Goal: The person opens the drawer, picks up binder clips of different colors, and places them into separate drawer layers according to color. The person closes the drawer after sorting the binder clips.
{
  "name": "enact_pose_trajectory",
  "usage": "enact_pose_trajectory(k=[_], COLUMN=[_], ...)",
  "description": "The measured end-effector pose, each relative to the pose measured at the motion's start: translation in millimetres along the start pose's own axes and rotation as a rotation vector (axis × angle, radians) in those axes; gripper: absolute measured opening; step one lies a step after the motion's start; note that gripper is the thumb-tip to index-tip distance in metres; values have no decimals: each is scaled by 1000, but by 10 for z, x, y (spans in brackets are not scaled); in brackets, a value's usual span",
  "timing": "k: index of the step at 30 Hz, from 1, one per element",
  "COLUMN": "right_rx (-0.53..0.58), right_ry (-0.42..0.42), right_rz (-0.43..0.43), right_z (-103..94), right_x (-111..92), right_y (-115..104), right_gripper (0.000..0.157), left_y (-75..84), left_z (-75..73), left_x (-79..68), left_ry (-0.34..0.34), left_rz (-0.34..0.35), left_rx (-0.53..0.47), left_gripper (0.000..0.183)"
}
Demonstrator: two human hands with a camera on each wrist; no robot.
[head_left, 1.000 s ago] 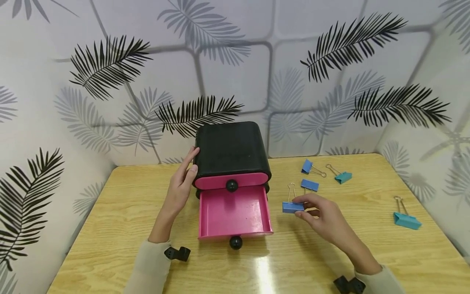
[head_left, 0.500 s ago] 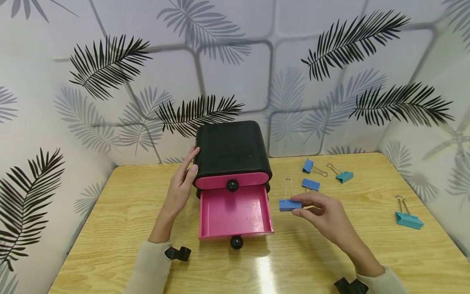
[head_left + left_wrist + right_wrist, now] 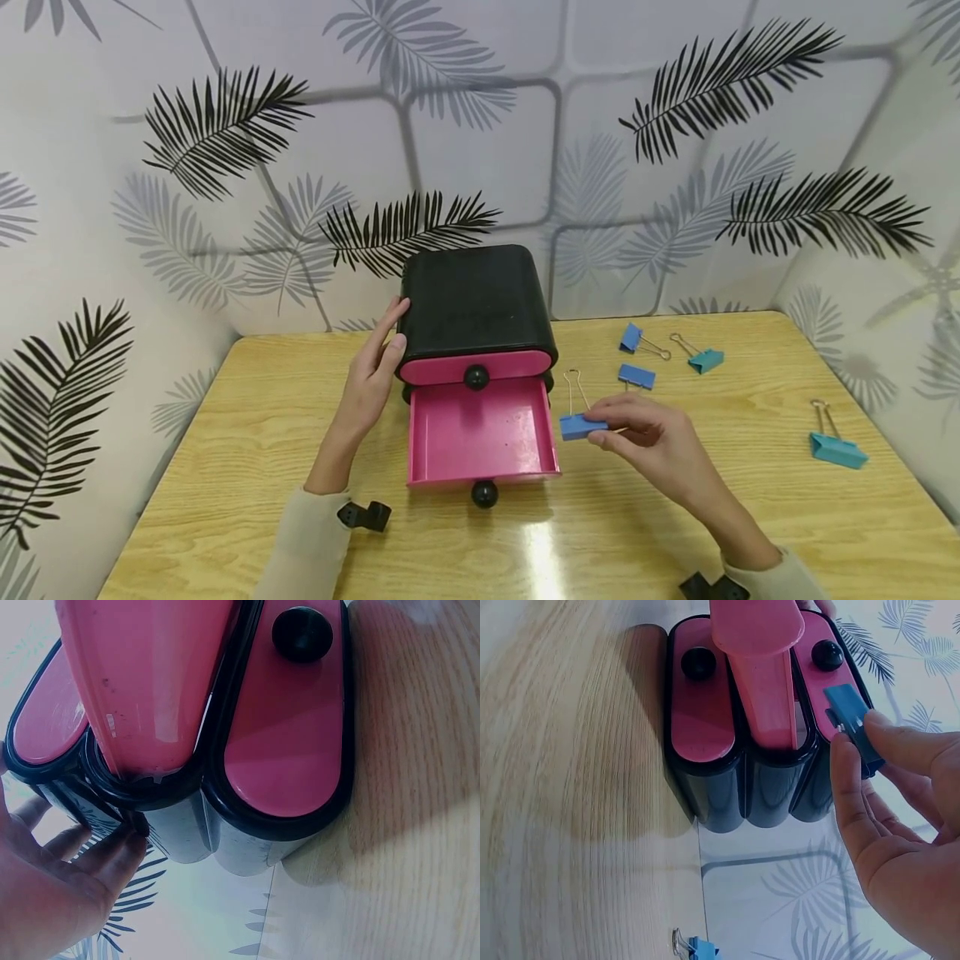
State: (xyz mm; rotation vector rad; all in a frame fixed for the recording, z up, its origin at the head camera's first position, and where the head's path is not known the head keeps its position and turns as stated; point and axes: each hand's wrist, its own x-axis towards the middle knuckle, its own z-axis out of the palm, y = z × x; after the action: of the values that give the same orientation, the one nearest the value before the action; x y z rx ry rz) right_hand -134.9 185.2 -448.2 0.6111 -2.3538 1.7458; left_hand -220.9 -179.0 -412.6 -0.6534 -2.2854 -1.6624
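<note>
A small black drawer unit point(image 3: 472, 300) with pink drawer fronts stands at the table's middle. Its middle drawer point(image 3: 480, 433) is pulled out, with nothing visible inside. My left hand point(image 3: 369, 379) rests along the unit's left side, fingers extended against the black casing, as the left wrist view also shows. To the right of the pulled-out drawer, my right hand point(image 3: 648, 442) pinches a blue binder clip point(image 3: 573, 427) between thumb and fingers, wire handles pointing up and away. In the right wrist view, the same clip point(image 3: 846, 712) appears in front of the unit's top drawer.
Two more blue binder clips, one farther back point(image 3: 632, 337) and one nearer point(image 3: 636, 377), lie right of the unit. A teal clip point(image 3: 706, 361) lies beside them, another point(image 3: 837, 450) near the table's right edge. A leaf-patterned wall covering point(image 3: 480, 167) rises behind.
My right hand has moved slightly left with the blue binder clip, nearer the pulled-out drawer. The left hand has stayed on the unit's side.
</note>
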Motion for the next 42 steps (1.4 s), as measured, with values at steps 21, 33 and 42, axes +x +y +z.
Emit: enact_pose_trajectory(k=[21,33,42], right_rx=[27,73,-8], right_ry=[-40,-37,1], right_rz=[14,-23,-136], right_z=[232,346,445], right_x=[-31,-20,9], right_y=[-5,-29,-48], right_gripper=[27,26,20], left_y=[26,17,26], left_z=[-9,-2,-6], left_x=[-5,-11,-2], left_ry=[-6,-8,-8], left_rz=[-18,-24,-30], left_rx=[11,8,23], left_gripper=[50,50,51])
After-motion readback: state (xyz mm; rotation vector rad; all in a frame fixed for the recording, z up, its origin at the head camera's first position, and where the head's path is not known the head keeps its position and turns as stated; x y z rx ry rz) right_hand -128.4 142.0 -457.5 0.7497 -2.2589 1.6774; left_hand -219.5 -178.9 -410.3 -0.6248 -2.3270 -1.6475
